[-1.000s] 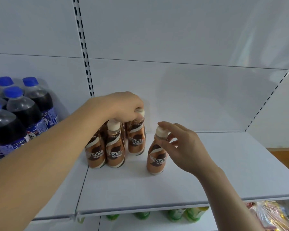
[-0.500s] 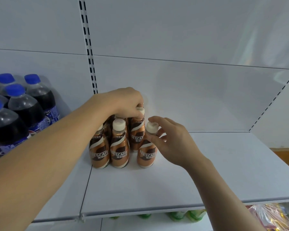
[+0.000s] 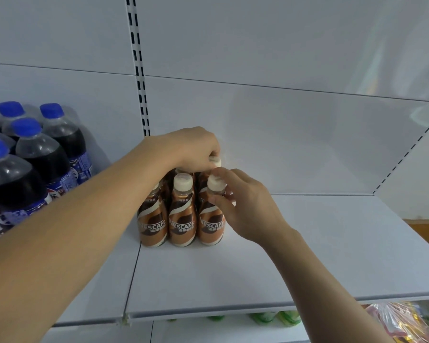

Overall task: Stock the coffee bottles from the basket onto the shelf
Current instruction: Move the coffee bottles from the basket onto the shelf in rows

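Observation:
Several brown Nescafe coffee bottles with cream caps stand in a tight cluster on the white shelf (image 3: pixel 295 256), near its left back corner. My right hand (image 3: pixel 248 206) pinches the neck and cap of the front right coffee bottle (image 3: pixel 211 224), which stands upright beside the front middle bottle (image 3: pixel 182 219). My left hand (image 3: pixel 193 148) reaches over the cluster and grips the cap of a rear bottle (image 3: pixel 214 161); most of that bottle is hidden. A front left bottle (image 3: pixel 152 224) stands under my left forearm. The basket is not in view.
Large cola bottles with blue caps (image 3: pixel 35 157) fill the neighbouring shelf section on the left. A slotted upright (image 3: pixel 139 70) divides the back panels. Green-capped bottles (image 3: pixel 273 316) and colourful packets (image 3: pixel 401 320) show on the shelf below.
My right hand slid its bottle leftward and back until it stands flush with the front row. My left hand stayed on the rear bottle's cap. The view shifted slightly.

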